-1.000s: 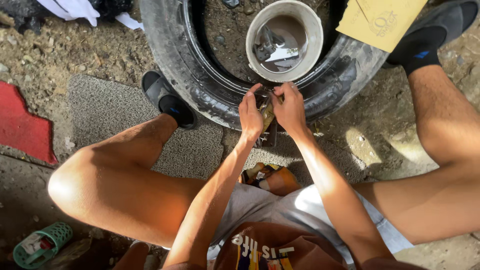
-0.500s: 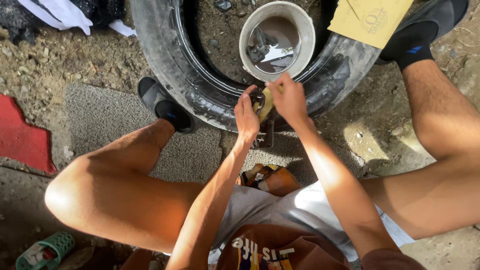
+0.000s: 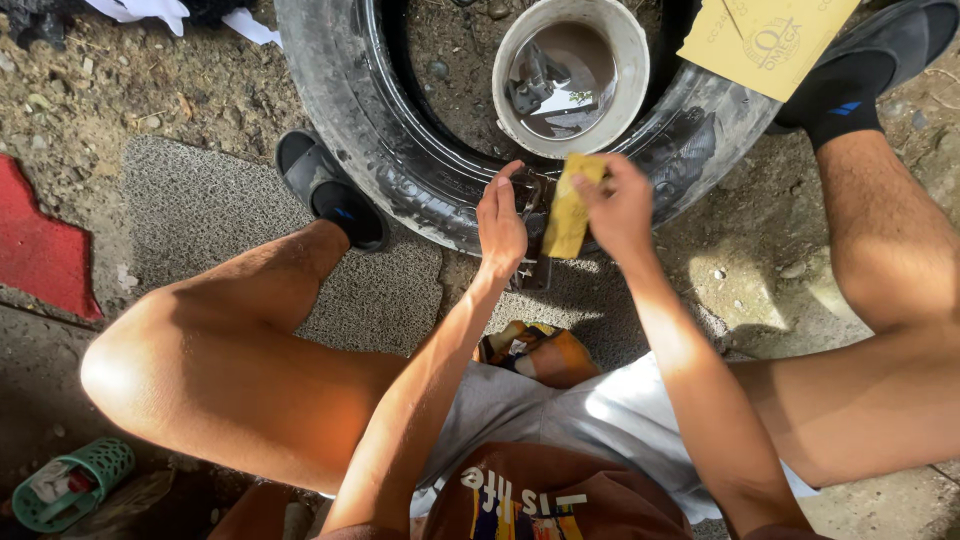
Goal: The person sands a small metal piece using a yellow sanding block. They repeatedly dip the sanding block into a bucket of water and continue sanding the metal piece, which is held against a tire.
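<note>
I sit with my knees apart over a black tyre (image 3: 380, 150) that lies on the ground. My left hand (image 3: 500, 220) grips a small dark metal part (image 3: 532, 200) against the tyre's near wall. A folded strip of yellow sandpaper (image 3: 568, 212) is pinched in my right hand (image 3: 620, 205), touching that part. Inside the tyre, just beyond my hands, stands a white bucket (image 3: 630, 60) with murky water and some dark objects in it.
A yellow sandpaper sheet (image 3: 765, 40) lies on the tyre at top right. A grey mat (image 3: 200, 210) is under my left foot, a red mat (image 3: 40, 250) at the left edge. A green mesh basket (image 3: 75, 480) sits bottom left. An orange-brown object (image 3: 545, 352) lies between my legs.
My right hand has lifted and pulled the yellow sandpaper out to the right, so more of it shows. My left hand stays on the dark part. The view has shifted slightly.
</note>
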`<action>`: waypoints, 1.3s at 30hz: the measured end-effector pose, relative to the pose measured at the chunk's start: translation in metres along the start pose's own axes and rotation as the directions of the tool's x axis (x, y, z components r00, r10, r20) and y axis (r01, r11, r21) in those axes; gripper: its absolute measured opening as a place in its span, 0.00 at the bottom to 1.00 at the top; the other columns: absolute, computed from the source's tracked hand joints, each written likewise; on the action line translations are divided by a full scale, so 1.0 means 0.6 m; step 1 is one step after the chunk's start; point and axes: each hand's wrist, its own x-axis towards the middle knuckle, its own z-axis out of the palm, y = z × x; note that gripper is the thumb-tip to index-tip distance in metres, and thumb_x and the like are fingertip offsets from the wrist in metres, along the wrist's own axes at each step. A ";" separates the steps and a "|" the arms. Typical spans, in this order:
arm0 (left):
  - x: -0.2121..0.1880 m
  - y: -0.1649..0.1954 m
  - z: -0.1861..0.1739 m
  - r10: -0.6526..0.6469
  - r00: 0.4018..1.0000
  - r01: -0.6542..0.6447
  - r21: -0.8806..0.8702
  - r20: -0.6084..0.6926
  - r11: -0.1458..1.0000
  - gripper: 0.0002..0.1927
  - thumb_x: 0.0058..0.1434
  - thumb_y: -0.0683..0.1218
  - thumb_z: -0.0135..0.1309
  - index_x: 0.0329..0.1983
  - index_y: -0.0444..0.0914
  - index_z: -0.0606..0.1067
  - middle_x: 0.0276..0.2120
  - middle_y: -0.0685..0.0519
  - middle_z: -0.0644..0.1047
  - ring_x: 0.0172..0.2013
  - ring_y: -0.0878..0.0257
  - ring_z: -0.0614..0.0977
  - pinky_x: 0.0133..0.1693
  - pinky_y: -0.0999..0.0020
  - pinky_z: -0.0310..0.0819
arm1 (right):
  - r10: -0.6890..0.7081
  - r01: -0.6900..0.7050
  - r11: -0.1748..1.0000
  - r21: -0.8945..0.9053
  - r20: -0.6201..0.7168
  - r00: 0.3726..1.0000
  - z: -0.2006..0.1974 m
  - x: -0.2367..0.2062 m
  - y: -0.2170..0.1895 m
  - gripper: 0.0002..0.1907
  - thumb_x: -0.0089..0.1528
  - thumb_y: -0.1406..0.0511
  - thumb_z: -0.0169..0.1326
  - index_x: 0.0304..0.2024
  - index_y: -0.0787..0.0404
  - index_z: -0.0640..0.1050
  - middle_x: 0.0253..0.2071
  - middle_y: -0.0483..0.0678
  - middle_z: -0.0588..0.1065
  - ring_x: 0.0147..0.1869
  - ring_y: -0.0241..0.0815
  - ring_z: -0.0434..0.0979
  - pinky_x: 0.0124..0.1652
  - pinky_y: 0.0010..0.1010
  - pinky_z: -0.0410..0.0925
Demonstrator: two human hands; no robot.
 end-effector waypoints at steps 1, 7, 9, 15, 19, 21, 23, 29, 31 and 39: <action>0.000 0.000 0.000 0.012 1.000 -0.012 -0.009 -0.004 1.000 0.26 0.76 0.52 0.29 0.61 0.37 0.75 0.59 0.39 0.77 0.62 0.46 0.76 0.64 0.58 0.63 | -0.015 0.016 0.998 -0.055 0.006 1.000 0.009 -0.009 -0.005 0.12 0.63 0.71 0.60 0.48 0.69 0.78 0.41 0.56 0.80 0.35 0.40 0.81 0.31 0.30 0.73; 0.001 0.002 0.001 0.018 0.999 -0.018 -0.001 -0.034 1.000 0.25 0.75 0.52 0.31 0.60 0.35 0.75 0.58 0.40 0.77 0.59 0.47 0.77 0.61 0.60 0.66 | -0.126 0.110 0.940 -0.322 -0.028 0.992 0.041 -0.018 -0.016 0.15 0.66 0.65 0.63 0.37 0.74 0.78 0.37 0.66 0.79 0.36 0.58 0.81 0.36 0.45 0.70; -0.001 0.003 0.002 0.035 0.999 -0.035 -0.011 -0.026 0.999 0.25 0.76 0.52 0.32 0.60 0.35 0.75 0.57 0.40 0.78 0.58 0.47 0.78 0.60 0.60 0.66 | -0.114 0.085 0.942 -0.326 -0.069 0.991 0.041 -0.018 -0.016 0.17 0.66 0.62 0.62 0.36 0.74 0.77 0.36 0.66 0.79 0.35 0.62 0.81 0.37 0.48 0.70; -0.004 0.001 0.000 -0.019 1.000 0.019 0.009 -0.012 1.000 0.25 0.75 0.51 0.32 0.61 0.36 0.75 0.55 0.40 0.79 0.53 0.46 0.80 0.57 0.59 0.69 | -0.165 0.145 0.924 -0.353 -0.028 0.986 0.038 -0.005 -0.031 0.18 0.67 0.61 0.61 0.34 0.73 0.79 0.31 0.66 0.78 0.32 0.61 0.80 0.33 0.47 0.68; -0.002 -0.004 0.001 0.050 0.999 -0.049 0.034 -0.016 0.998 0.25 0.76 0.52 0.32 0.61 0.36 0.75 0.57 0.40 0.78 0.58 0.47 0.78 0.60 0.59 0.67 | 0.047 -0.056 0.957 -0.285 -0.037 0.998 0.044 0.001 -0.025 0.17 0.69 0.59 0.58 0.38 0.70 0.80 0.28 0.66 0.78 0.28 0.55 0.80 0.31 0.45 0.69; 0.000 -0.006 0.003 0.039 0.999 -0.039 0.019 -0.015 0.999 0.25 0.76 0.52 0.32 0.61 0.36 0.75 0.57 0.40 0.78 0.58 0.47 0.79 0.61 0.60 0.67 | -0.174 0.161 0.968 -0.193 -0.052 0.983 0.036 -0.004 -0.012 0.15 0.67 0.61 0.59 0.37 0.69 0.81 0.31 0.63 0.80 0.31 0.53 0.80 0.31 0.43 0.70; 0.001 -0.006 0.004 0.067 0.998 -0.066 0.019 -0.018 0.998 0.25 0.75 0.52 0.32 0.61 0.36 0.75 0.58 0.40 0.78 0.60 0.48 0.78 0.62 0.60 0.66 | -0.130 0.118 0.982 -0.145 -0.075 0.989 0.020 0.003 0.001 0.12 0.68 0.62 0.55 0.41 0.66 0.81 0.32 0.58 0.81 0.29 0.47 0.81 0.29 0.39 0.72; -0.002 -0.001 -0.001 0.030 1.000 -0.029 0.028 -0.010 0.999 0.24 0.75 0.52 0.32 0.61 0.36 0.75 0.59 0.39 0.77 0.60 0.46 0.76 0.61 0.59 0.65 | -0.069 0.049 0.989 -0.140 -0.144 0.987 -0.022 0.001 -0.005 0.09 0.72 0.67 0.51 0.48 0.66 0.78 0.36 0.54 0.81 0.34 0.42 0.80 0.33 0.38 0.71; -0.003 0.002 -0.003 0.021 1.000 -0.020 0.023 -0.019 1.000 0.25 0.75 0.53 0.34 0.61 0.36 0.75 0.59 0.38 0.77 0.60 0.46 0.77 0.62 0.59 0.65 | 0.056 -0.061 0.992 -0.114 -0.053 0.997 -0.014 -0.003 -0.016 0.09 0.69 0.67 0.50 0.49 0.64 0.77 0.38 0.53 0.81 0.34 0.42 0.81 0.33 0.38 0.72; -0.004 0.007 -0.011 -0.008 0.999 0.005 0.089 0.038 0.996 0.28 0.67 0.57 0.50 0.64 0.37 0.72 0.58 0.38 0.74 0.59 0.45 0.76 0.61 0.56 0.67 | -0.203 0.210 0.913 -0.350 0.059 0.977 0.031 -0.002 -0.017 0.13 0.66 0.66 0.63 0.35 0.69 0.75 0.35 0.59 0.74 0.36 0.54 0.76 0.34 0.45 0.67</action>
